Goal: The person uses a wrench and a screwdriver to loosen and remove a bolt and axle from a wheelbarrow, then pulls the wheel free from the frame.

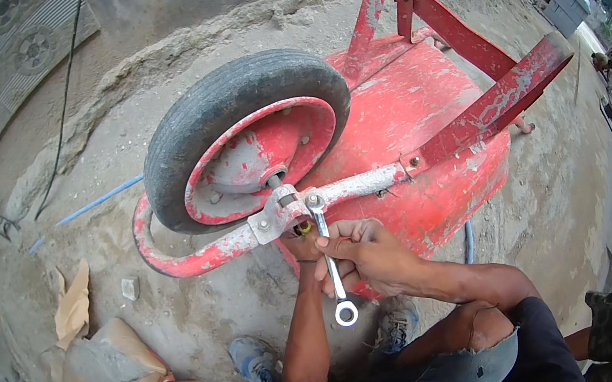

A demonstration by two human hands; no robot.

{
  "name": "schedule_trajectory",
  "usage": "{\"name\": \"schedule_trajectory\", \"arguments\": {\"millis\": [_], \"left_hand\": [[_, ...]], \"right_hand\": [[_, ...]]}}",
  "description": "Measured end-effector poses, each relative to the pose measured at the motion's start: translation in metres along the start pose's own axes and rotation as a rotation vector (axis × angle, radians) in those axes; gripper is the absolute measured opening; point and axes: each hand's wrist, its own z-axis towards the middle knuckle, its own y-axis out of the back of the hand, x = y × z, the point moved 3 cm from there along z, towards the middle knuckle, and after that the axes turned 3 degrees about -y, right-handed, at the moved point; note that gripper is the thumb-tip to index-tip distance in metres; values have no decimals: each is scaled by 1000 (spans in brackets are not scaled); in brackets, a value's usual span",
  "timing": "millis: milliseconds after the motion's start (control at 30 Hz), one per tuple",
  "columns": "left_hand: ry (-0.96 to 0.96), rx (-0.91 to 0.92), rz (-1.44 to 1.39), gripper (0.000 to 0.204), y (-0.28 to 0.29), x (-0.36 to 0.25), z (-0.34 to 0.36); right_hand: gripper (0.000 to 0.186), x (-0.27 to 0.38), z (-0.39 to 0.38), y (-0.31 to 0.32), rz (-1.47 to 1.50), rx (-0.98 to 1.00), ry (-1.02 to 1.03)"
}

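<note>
A red wheelbarrow (423, 109) with worn paint lies upside down before me, its black-tyred wheel (256, 138) raised. My right hand (366, 254) is closed round a silver wrench (330, 252). The wrench's upper end sits at a bolt on the frame tube, beside the axle bracket (270, 222). Its lower ring end points toward me. My left hand (304, 247) reaches under the tube just below the bracket. A small yellow thing (303, 227) shows at its fingers, which are mostly hidden; what they grip I cannot make out.
Red metal legs (486, 98) stick up from the wheelbarrow at the right. A curved tube (188, 265) loops round the wheel's front. Torn paper sacking (113, 372) and a small stone block (130, 288) lie at left. A blue hose (99, 199) runs behind the wheel, near a rough wall.
</note>
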Motion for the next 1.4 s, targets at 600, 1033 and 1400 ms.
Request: {"name": "schedule_trajectory", "arguments": {"millis": [600, 1033, 1400], "left_hand": [[-508, -143, 368, 15, -26, -33, 4], [-485, -138, 375, 15, -16, -30, 8], [-601, -120, 418, 14, -2, -26, 18]], "right_hand": [[10, 138, -24, 63, -1296, 87, 980], [24, 15, -39, 57, -87, 238, 587], [38, -10, -20, 52, -583, 5, 403]]}}
